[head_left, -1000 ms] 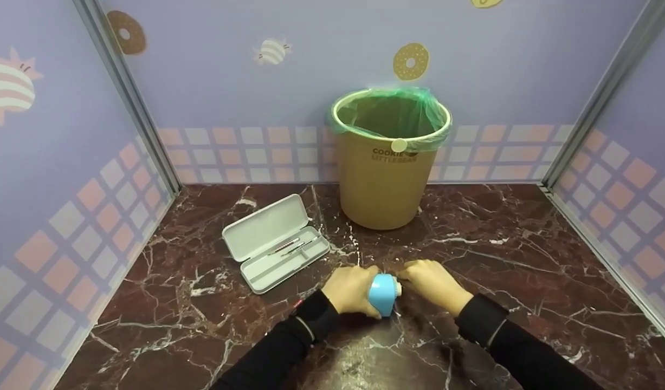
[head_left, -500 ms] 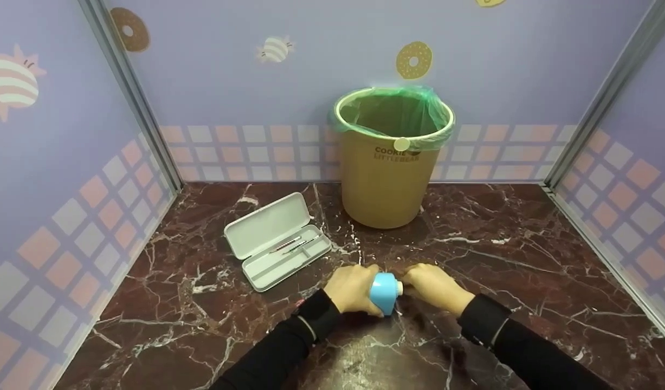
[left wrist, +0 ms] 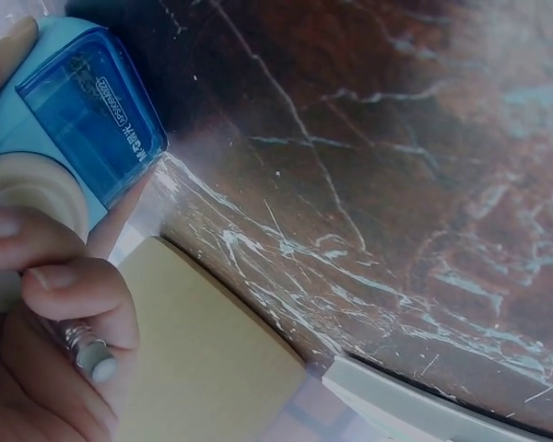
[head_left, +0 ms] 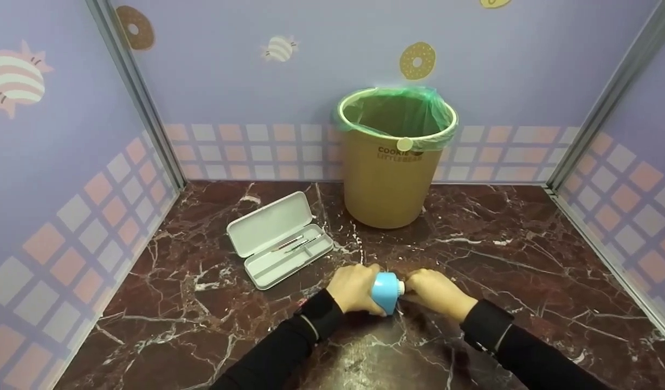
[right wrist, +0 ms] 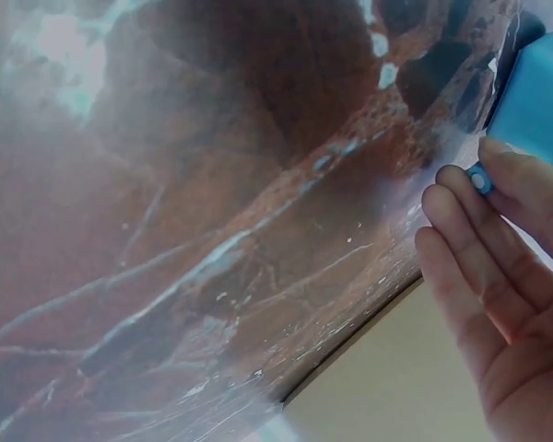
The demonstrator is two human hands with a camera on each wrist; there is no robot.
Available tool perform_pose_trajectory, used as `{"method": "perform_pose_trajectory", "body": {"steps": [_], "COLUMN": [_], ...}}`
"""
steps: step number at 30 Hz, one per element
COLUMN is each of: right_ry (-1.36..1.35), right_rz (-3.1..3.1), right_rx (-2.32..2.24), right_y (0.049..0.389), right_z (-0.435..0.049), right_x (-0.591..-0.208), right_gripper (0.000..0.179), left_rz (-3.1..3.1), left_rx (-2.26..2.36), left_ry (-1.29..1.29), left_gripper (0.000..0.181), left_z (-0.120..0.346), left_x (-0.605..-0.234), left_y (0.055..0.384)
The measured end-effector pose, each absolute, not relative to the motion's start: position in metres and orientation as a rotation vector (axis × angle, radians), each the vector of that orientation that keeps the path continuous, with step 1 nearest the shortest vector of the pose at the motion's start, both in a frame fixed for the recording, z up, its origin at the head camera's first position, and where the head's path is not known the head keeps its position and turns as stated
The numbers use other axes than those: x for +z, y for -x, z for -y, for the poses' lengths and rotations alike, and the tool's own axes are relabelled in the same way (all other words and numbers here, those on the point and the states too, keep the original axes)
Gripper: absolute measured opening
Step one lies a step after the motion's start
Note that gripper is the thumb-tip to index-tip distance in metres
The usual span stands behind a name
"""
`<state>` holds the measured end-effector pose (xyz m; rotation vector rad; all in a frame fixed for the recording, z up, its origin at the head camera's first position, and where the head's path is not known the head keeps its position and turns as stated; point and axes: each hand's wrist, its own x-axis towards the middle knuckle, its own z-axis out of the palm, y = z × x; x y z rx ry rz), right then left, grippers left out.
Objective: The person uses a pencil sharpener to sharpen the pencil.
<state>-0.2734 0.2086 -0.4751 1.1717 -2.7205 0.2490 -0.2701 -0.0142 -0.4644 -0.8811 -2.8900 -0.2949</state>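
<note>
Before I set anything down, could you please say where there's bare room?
Bare: between the bin, right grip and right wall; also between the pencil case and left wall. Crowded: the centre, where left grip holds the sharpener.

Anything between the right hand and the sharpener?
Nothing visible blocks it: the right hand is at the pale end of the sharpener, pinching what looks like a pencil. The left hand grips the other side; the bin and pencil case sit farther back.

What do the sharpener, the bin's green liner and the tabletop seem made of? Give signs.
Sharpener: probably smooth plastic, with a translucent blue window.
Green liner: likely plastic film, sheer, crinkled.
Tabletop: glossy by its glare, veined like marble; stone or print, unclear.
</note>
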Motion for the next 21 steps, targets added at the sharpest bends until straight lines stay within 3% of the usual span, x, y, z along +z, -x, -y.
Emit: {"method": "perform_pose_trajectory", "body": {"steps": [21], "right_ry": [-1.3], "right_rz": [2.642], "right_rx": [0.263], "right_y": [0.259], "right_z": [-0.214], "right_x": [-0.482], "right_gripper": [0.008], "left_rz": [2.941], "left_rx": [-0.296], "left_ry": [0.84], "left_gripper": [0.072], "left_z": [0.013], "left_x": [-0.464], "left_y": [0.269]}}
